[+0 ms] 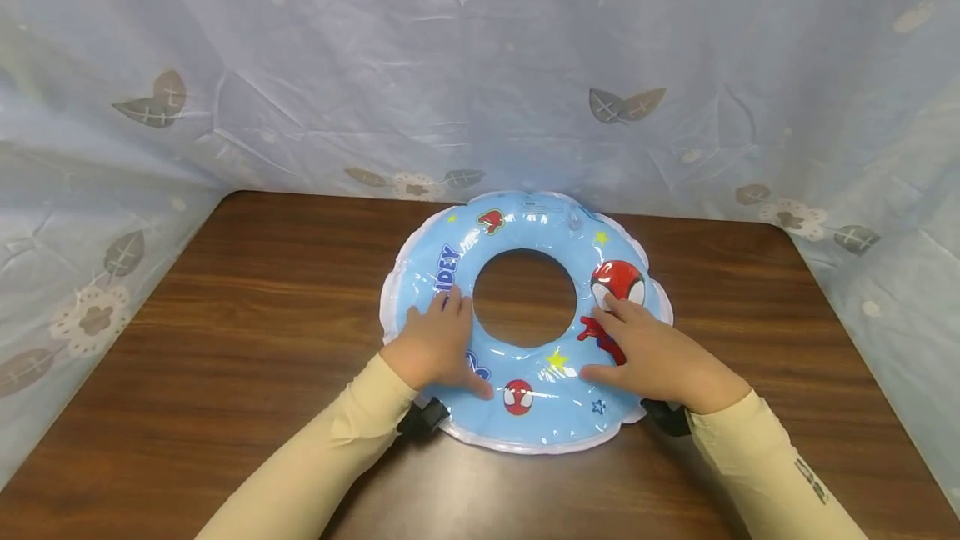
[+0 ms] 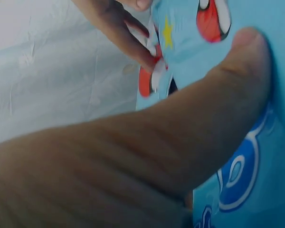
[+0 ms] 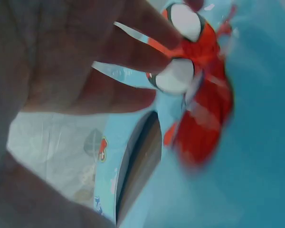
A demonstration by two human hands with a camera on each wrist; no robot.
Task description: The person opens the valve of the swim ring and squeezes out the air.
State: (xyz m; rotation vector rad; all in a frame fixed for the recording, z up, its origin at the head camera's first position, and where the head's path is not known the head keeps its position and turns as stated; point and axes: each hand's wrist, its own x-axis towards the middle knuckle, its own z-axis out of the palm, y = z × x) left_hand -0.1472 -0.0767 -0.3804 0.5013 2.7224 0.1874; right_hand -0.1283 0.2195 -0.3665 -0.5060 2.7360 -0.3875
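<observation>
A light blue inflatable swim ring (image 1: 551,423) with a pale scalloped edge lies flat on the wooden table, puffed up with air. Red masked cartoon faces, stars and blue lettering are printed on it. On the ring's left side rests my left hand (image 1: 435,344), fingers spread over the lettering; its thumb (image 2: 249,52) touches the blue surface in the left wrist view. My right hand (image 1: 656,352) lies on the ring's right side, over a red cartoon figure (image 1: 617,282). Its fingers look extended in the right wrist view and grip nothing.
The brown wooden table (image 1: 247,315) extends around the ring on both sides. Behind it and along both sides hangs a pale blue-grey curtain (image 1: 420,65) with leaf and flower prints. The ring's far edge is close to the table's back edge. Dark straps (image 1: 422,419) sit at both wrists.
</observation>
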